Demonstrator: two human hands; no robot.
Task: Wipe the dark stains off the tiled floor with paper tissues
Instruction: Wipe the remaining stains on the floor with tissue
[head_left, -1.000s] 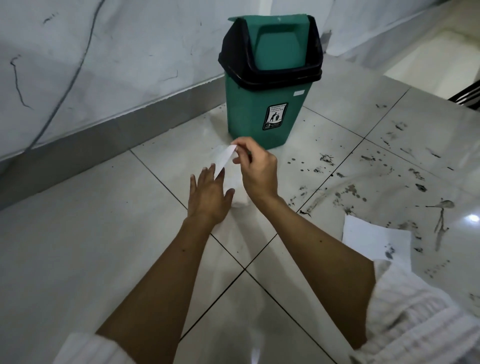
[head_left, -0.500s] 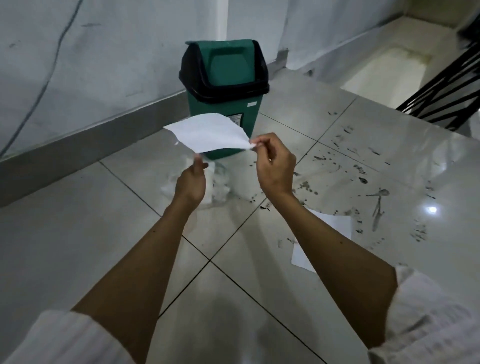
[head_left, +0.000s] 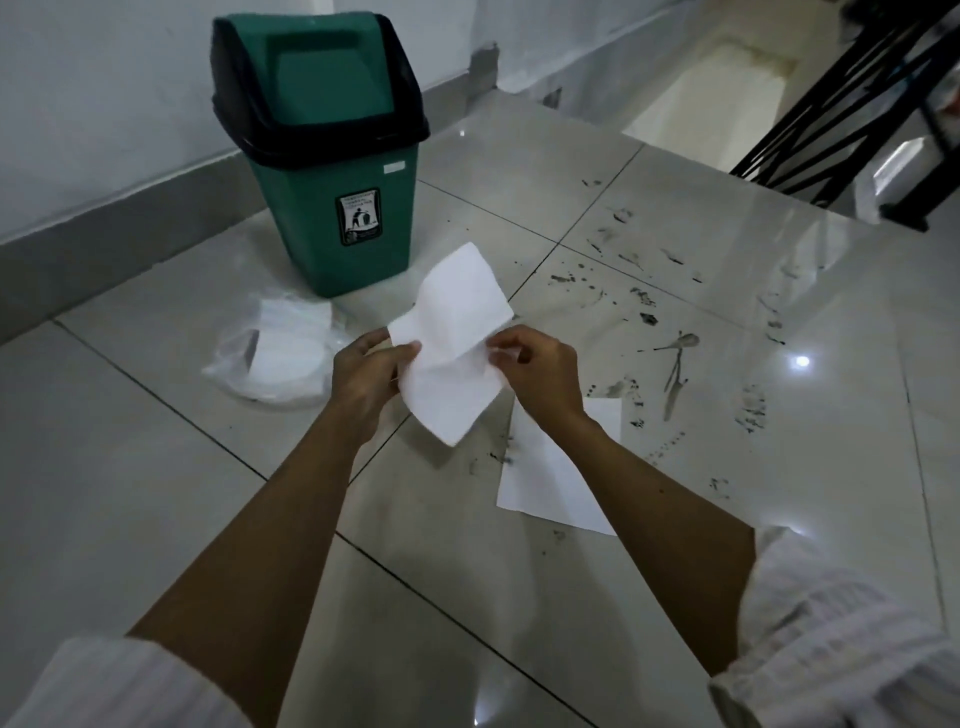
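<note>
- The second tissue (head_left: 558, 483) on the floor, under the right hand (head_left: 540, 376), is partly hidden by the right forearm.
- The plastic bag (head_left: 270, 358), left of the left hand (head_left: 363, 379): its white content is not clear.
- The bin (head_left: 332, 208) label beyond the hands is too small to read.
- Both sleeves are cut by the bottom edge.

Both forearms outstretched; left hand (head_left: 366, 371) and right hand (head_left: 537, 371) (fingers pinched) close together

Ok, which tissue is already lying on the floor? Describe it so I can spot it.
Start at the green bin by the wall. Come toward the camera onto the stained tiles: a flat white tissue sheet lies under the right forearm. Unlike the sheet held in both hands, it is on the floor.
</note>
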